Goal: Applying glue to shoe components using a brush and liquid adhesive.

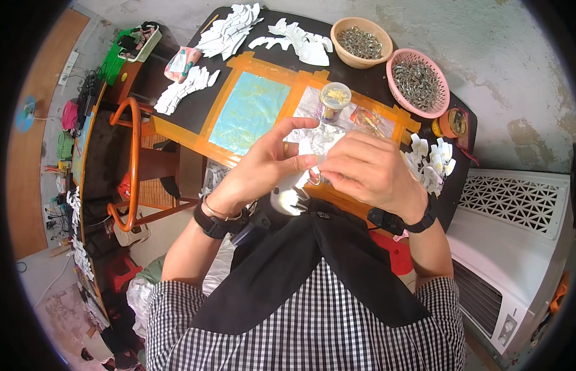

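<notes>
My left hand (pixel 263 164) pinches a small white strip (pixel 305 146) between thumb and index finger, above the near edge of the table. My right hand (pixel 369 166) meets it from the other side, its thumb and fingers pressed together at the strip's lower end. A thin silvery metal loop (pixel 314 180) shows just below the fingertips; I cannot tell how it joins the strip. Whatever else lies inside the right fingers is hidden. Beneath the hands a white lamp-like object (pixel 289 201) glows. Just beyond them stands a clear plastic cup (pixel 335 99) with pale yellow bits.
Orange tape frames a blue sheet (pixel 254 108) on the black table. A beige bowl (pixel 361 42) and a pink basket (pixel 418 83) hold metal rings at the back right. White pieces (pixel 431 162) lie right; more white strips (pixel 229 31) lie far left. An orange chair (pixel 136 164) stands left.
</notes>
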